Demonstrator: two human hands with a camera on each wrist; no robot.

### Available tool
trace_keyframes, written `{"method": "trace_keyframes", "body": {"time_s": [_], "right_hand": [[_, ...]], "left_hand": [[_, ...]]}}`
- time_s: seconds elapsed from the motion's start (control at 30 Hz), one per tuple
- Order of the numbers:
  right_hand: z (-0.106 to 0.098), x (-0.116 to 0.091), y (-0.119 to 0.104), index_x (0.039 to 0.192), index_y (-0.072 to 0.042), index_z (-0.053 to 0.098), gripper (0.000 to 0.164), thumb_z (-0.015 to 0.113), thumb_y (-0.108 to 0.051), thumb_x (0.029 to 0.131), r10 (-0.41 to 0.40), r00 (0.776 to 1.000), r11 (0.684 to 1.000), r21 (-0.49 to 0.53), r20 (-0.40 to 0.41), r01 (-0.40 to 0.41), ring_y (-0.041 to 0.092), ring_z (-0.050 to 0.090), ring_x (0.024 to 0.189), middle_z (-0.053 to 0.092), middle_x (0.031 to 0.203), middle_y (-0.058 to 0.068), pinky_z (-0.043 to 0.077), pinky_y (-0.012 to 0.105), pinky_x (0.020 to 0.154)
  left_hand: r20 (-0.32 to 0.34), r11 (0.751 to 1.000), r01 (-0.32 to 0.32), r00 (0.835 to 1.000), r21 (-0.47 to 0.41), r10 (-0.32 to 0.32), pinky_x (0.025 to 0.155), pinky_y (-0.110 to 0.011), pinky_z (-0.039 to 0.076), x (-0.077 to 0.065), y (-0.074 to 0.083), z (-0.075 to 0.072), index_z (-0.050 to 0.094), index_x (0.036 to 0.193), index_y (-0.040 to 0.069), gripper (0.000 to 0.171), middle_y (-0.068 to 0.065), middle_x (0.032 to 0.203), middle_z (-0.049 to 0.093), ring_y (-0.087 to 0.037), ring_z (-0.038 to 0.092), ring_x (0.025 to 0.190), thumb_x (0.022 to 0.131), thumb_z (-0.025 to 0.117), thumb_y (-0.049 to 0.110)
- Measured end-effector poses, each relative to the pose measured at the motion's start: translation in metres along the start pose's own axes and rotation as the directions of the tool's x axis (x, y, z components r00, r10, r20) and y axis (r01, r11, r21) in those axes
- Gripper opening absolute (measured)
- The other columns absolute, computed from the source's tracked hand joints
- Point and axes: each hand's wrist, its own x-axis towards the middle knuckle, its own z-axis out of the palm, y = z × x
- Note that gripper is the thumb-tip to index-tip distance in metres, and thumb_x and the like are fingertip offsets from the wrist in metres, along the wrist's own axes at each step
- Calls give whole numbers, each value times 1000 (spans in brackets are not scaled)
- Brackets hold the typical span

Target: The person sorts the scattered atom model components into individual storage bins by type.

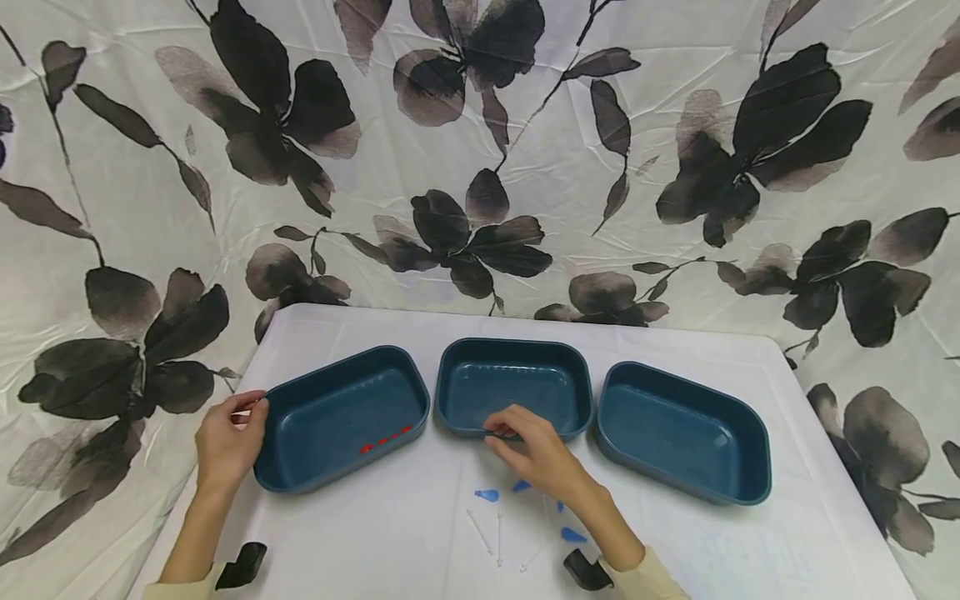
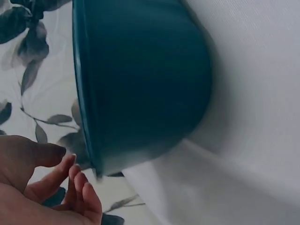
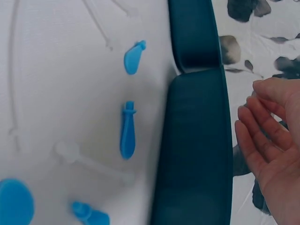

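My left hand [image 1: 228, 450] is at the outer end of the left teal bin [image 1: 315, 433], fingers loosely bent beside the rim. In the left wrist view, that hand [image 2: 51, 187] has nothing between thumb and fingers. A short row of small red pieces [image 1: 386, 439] lies inside this bin. Over the near rim of the middle teal bin [image 1: 517, 379] is my right hand [image 1: 551, 462], its fingers softly curved. The right wrist view shows this hand [image 3: 276, 140] with no object visible in it. Small blue plastic pieces [image 3: 127, 133] lie on the cloth below.
A third teal bin [image 1: 678, 425] stands angled at the right. Thin whitish sticks [image 1: 480, 532] lie on the white-covered table [image 1: 360, 542] among the blue pieces. Behind the table hangs a flower-printed cloth [image 1: 375, 183]. Black wrist mounts [image 1: 242, 565] show near both sleeves.
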Motion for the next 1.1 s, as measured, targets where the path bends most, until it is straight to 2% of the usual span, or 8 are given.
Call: {"method": "trace_keyframes", "body": {"time_s": [0.13, 0.23, 0.4, 0.6, 0.8, 0.93, 1.1], "right_hand": [[-5, -7, 1, 111, 0, 69, 18, 74, -2, 94, 9, 1000, 1000, -6, -15, -9, 17, 66, 96, 69, 106, 9, 58, 33, 82], [-8, -13, 0, 111, -1, 69, 19, 74, -1, 93, 28, 999, 1000, -9, -29, -28, 17, 67, 97, 69, 106, 10, 59, 34, 82], [-13, -23, 1, 112, -1, 69, 21, 75, 1, 92, 53, 997, 998, -17, -50, -54, 19, 67, 98, 69, 107, 10, 60, 38, 82], [-21, -33, 0, 113, -3, 70, 23, 76, 1, 91, 73, 994, 997, -22, -83, -75, 17, 68, 98, 70, 108, 10, 57, 26, 86], [-26, -45, 1, 113, -9, 70, 25, 77, 0, 91, 89, 991, 993, -64, -102, -96, 14, 67, 97, 70, 108, 4, 57, 28, 84], [-29, -53, 2, 111, -8, 70, 22, 76, 1, 91, 66, 990, 992, -94, -121, -78, 12, 64, 93, 69, 105, 1, 57, 30, 80], [-32, -62, 2, 111, -8, 70, 22, 75, 1, 92, 87, 987, 990, -97, -137, -101, 12, 64, 92, 69, 104, 1, 57, 31, 79]], "left_hand": [[25, 1000, -28, 999, -14, 28, 67, -15, 36, -3, 13, 5, 70, 121, -4, 29, -19, 103, 63, -14, 50, 83, 104, 59, 17], [58, 998, -53, 997, -26, 54, 67, -18, 37, -6, 23, 9, 71, 120, -2, 29, -16, 99, 64, -8, 48, 79, 104, 60, 20], [94, 995, -84, 992, -59, 89, 66, -17, 38, -13, 38, 16, 72, 119, 0, 29, -15, 96, 69, -7, 50, 78, 105, 61, 23], [131, 991, -107, 984, -83, 118, 69, -16, 40, -23, 52, 23, 72, 120, 1, 30, -16, 104, 72, -15, 54, 87, 105, 60, 25], [175, 989, -100, 977, -108, 118, 68, -19, 42, -35, 62, 29, 74, 120, 4, 31, -13, 103, 73, -15, 55, 88, 105, 61, 29], [203, 983, -88, 972, -159, 120, 67, -17, 43, -42, 68, 34, 74, 119, 3, 31, -13, 103, 73, -12, 55, 86, 105, 61, 28], [246, 972, -46, 964, -229, 104, 67, -15, 49, -49, 74, 41, 73, 120, 2, 33, -16, 105, 73, -10, 63, 82, 105, 62, 29]]}}
